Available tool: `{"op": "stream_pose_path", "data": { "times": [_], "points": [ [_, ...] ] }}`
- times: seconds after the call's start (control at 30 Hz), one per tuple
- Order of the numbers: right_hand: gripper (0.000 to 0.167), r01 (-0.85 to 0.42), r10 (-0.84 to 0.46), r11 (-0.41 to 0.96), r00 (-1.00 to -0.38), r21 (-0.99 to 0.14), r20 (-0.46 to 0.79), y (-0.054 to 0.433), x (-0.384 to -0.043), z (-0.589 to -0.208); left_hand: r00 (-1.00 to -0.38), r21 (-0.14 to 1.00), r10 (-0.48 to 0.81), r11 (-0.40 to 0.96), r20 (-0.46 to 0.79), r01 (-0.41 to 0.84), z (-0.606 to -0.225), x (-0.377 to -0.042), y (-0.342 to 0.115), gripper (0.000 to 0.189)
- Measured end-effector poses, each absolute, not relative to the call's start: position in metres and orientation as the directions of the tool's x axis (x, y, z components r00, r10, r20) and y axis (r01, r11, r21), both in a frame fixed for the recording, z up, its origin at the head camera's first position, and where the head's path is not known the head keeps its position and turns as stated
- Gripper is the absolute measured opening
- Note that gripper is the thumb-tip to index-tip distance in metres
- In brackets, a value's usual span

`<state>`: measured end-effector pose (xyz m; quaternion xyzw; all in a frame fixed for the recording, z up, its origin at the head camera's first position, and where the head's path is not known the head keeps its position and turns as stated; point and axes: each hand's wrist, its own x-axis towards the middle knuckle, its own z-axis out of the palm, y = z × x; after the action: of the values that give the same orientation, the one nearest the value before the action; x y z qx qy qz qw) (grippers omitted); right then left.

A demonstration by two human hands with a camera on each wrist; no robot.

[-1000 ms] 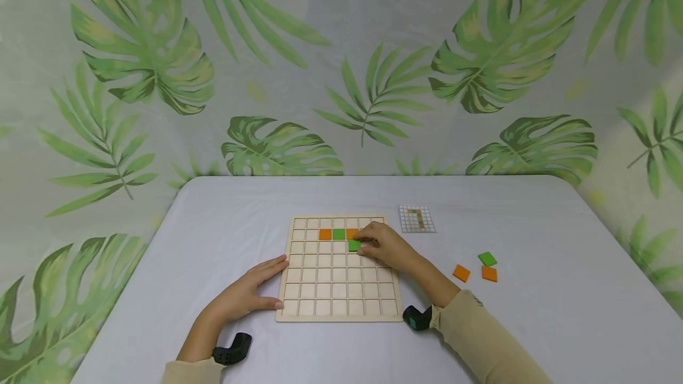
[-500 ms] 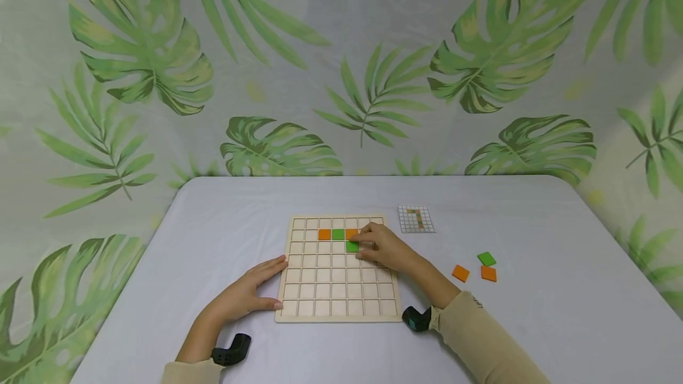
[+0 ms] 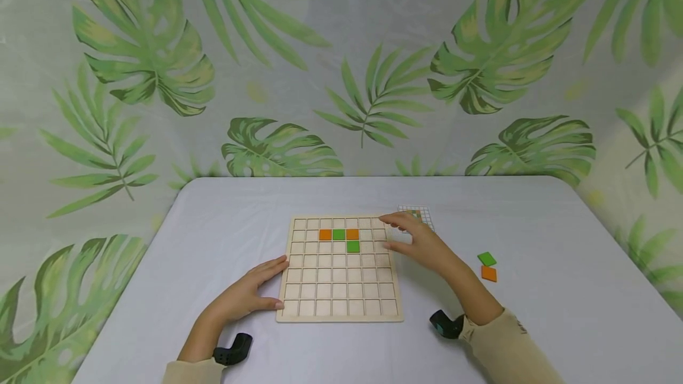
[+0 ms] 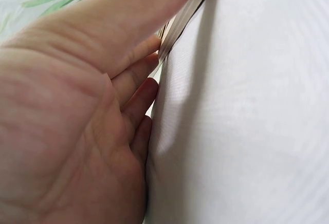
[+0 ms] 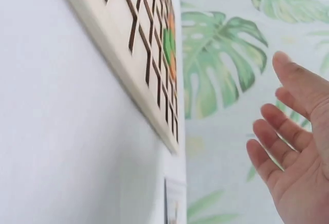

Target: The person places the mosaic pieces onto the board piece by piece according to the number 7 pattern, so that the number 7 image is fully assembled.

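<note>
A wooden grid board [image 3: 340,301] is laid flat on the grey table [image 3: 533,325]; its left edge is touched by the left hand [image 3: 246,293], whose fingers are stretched straight along the rim and grip nothing — the same contact is seen close up in the left wrist view. The right hand [image 3: 421,243] is held above the table just past the board's right edge, fingers spread and relaxed, nothing held; part of a small pattern card [image 3: 421,213] is covered by it. Four tiles are seated in the board — an orange tile [image 3: 325,234], a green tile [image 3: 338,234] and a second orange tile [image 3: 352,234] in a row; another green tile [image 3: 353,246] is set directly below the last. Two loose tiles, green [image 3: 487,259] and orange [image 3: 488,274], are left on the table to the right.
</note>
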<state>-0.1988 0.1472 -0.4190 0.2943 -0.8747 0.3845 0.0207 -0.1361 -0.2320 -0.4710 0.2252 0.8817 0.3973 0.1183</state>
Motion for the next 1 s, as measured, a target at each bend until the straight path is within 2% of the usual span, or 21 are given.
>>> {"op": "stream_pose_path", "data": {
  "times": [0.17, 0.5, 1.0],
  "points": [
    [0.052, -0.503, -0.441, 0.584, -0.856, -0.637, 0.271, 0.185, -0.184, -0.419, -0.868, 0.754, 0.496, 0.578, -0.022, 0.311, -0.472, -0.137, -0.233, 0.083],
    [0.049, -0.458, -0.366, 0.682, -0.889, -0.570, 0.277, 0.245, -0.158, -0.442, -0.861, 0.749, 0.509, 0.572, -0.006, 0.333, -0.474, -0.138, -0.233, 0.083],
    [0.038, -0.318, -0.282, 0.783, -0.947, -0.534, 0.151, 0.266, -0.143, -0.464, -0.860, 0.750, 0.510, 0.569, 0.002, 0.338, -0.475, -0.138, -0.233, 0.083]
  ]
}}
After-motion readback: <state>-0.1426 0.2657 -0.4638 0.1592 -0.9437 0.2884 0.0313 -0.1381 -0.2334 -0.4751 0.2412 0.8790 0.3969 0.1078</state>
